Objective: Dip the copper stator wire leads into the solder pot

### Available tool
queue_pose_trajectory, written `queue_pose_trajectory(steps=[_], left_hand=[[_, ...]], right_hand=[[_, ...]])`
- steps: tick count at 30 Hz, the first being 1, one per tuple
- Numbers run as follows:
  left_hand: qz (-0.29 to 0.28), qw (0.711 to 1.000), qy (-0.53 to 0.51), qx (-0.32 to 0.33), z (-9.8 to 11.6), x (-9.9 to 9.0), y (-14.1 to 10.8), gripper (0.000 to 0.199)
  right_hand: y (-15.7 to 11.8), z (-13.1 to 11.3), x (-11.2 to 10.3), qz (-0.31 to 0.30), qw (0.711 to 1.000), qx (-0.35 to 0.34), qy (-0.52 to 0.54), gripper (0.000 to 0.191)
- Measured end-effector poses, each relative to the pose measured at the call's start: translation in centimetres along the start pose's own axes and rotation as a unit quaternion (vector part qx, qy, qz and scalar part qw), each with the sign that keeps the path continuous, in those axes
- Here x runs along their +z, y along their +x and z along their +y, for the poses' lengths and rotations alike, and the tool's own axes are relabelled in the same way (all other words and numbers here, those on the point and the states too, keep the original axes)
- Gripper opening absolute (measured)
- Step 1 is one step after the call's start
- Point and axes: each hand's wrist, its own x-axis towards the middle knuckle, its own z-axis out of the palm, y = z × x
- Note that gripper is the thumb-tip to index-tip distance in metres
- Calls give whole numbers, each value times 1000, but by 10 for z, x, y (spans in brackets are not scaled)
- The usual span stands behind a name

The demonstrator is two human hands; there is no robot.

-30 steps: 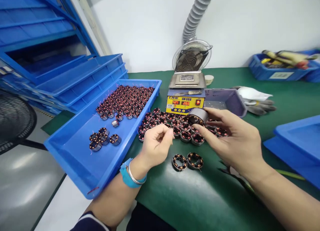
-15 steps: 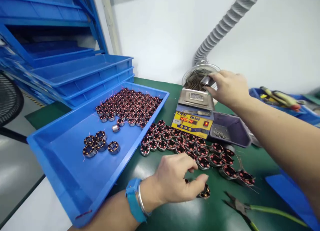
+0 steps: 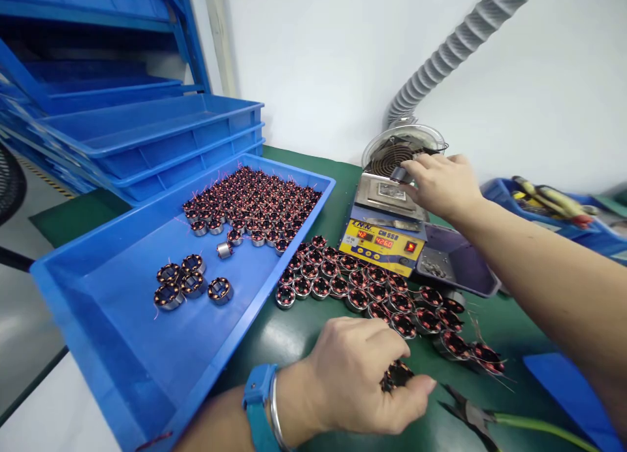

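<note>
My right hand [image 3: 438, 181] pinches a small metal ring core [image 3: 401, 175] above the square hot plate [image 3: 390, 192] of a yellow and blue heating unit [image 3: 379, 243] with red digits. Down at the front, my left hand [image 3: 360, 373], with a blue band and a silver bangle at the wrist, curls around a copper-wound core [image 3: 396, 375] by the table top. Its thumb and fingers lie on either side of that core. Many wound cores with red wires [image 3: 337, 285] stand in rows between the unit and my left hand.
A blue tray [image 3: 147, 364] with many cores stands at left, stacked trays [image 3: 186, 135] behind it. Pliers [image 3: 473, 416] lie at front right. A purple bin [image 3: 463, 259] sits beside the unit, below a grey duct [image 3: 455, 53].
My right hand has lowered the core slightly towards the hot plate. My left hand has moved a little right and down, closing around the wound core. The view has shifted slightly.
</note>
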Motion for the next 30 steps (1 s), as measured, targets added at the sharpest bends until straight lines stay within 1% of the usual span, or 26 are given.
queue_pose_trajectory(steps=[2,7,11,14,17,18,20,21,22,24,25,26,28,29,30], left_hand=[[6,1000,4,6,1,-1,1,19],[10,1000,10,11,2,-2,2,20],[24,1000,8,6,1,-2,5,18],[38,999,2,-1,0,-4,8,16],[70,997,1,-36,-1,-7,10,15],[87,994,-8,-60,-1,-8,11,17],[120,982,-49,-138,-3,-8,12,23],[135,969,-79,-192,-3,-8,12,27],[149,950,-114,-249,-5,-7,13,31],[178,901,-189,-348,-9,-5,14,39],[195,875,-227,-381,-11,-4,15,43],[214,851,-263,-400,-14,-3,16,46],[253,814,-323,-411,-18,-3,20,49],[273,799,-345,-411,-20,-3,22,48],[290,786,-362,-408,-21,-3,24,47]], right_hand=[[0,-1,3,-2,1000,-1,-14,31],[0,-4,4,-17,999,-9,-32,33],[0,-5,-1,-21,999,-6,-30,33],[0,-2,-8,-2,1000,10,-19,34],[-6,-3,-20,43,998,38,-2,41],[-10,-5,-25,62,996,51,24,42],[-21,-17,-36,93,982,93,134,44],[-28,-26,-43,95,965,117,217,45],[-36,-38,-49,85,938,143,304,48],[-52,-65,-60,25,873,173,454,54],[-61,-80,-65,-2,839,182,512,56],[-69,-95,-69,-30,804,186,564,58],[-83,-122,-75,-70,733,196,647,66],[-89,-133,-77,-87,704,201,676,71],[-94,-141,-78,-100,681,205,696,75]])
